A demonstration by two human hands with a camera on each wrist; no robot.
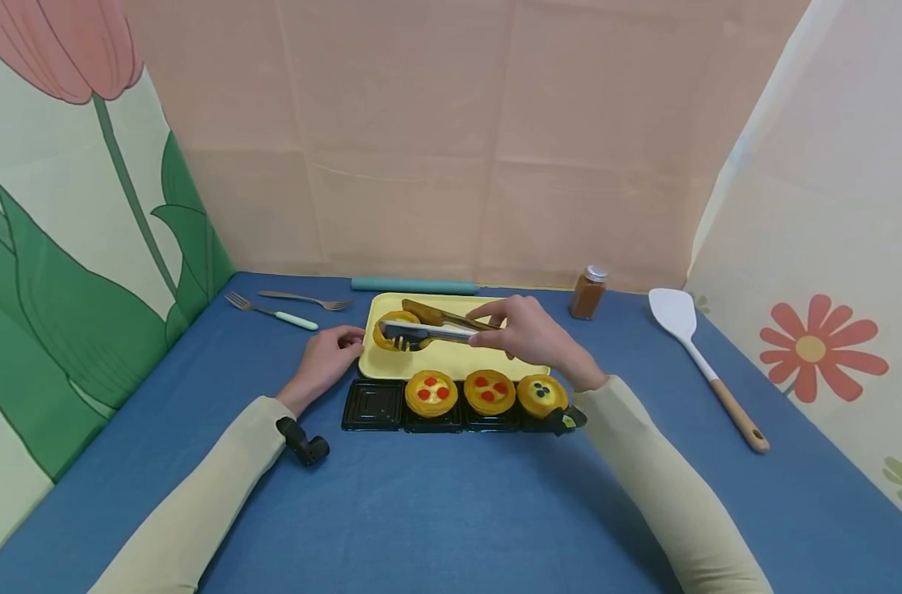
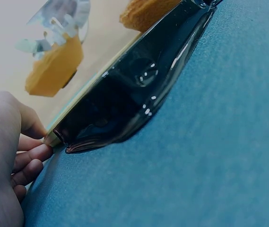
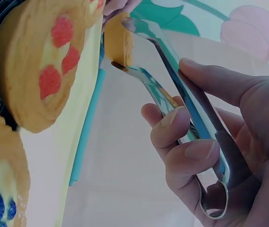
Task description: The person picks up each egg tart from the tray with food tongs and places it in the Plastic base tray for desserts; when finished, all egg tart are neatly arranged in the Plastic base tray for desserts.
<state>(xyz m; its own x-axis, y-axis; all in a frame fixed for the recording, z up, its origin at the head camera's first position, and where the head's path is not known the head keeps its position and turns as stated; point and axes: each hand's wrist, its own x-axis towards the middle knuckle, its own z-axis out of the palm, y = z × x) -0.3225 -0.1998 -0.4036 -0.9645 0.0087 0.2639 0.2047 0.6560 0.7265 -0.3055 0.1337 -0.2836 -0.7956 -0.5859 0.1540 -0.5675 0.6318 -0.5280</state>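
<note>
My right hand (image 1: 528,330) grips a pair of metal tongs (image 3: 205,118), fingers curled along one arm and thumb on the other. Between the tongs' tips is a tart (image 3: 119,40), over the left end of a pale yellow tray (image 1: 451,361). My left hand (image 1: 330,356) pinches that tray's left edge between thumb and fingers. In front of it lies a black plastic tray (image 1: 372,404) with square compartments. Two tarts with red toppings (image 1: 432,393) and a blueberry-topped tart (image 1: 542,396) sit in it; its leftmost compartment is bare.
Two forks (image 1: 295,319) lie at the back left. A teal roller (image 1: 413,286) runs along the back edge. A small brown jar (image 1: 587,292) stands back right, and a white spatula (image 1: 699,355) with a wooden handle lies at the far right.
</note>
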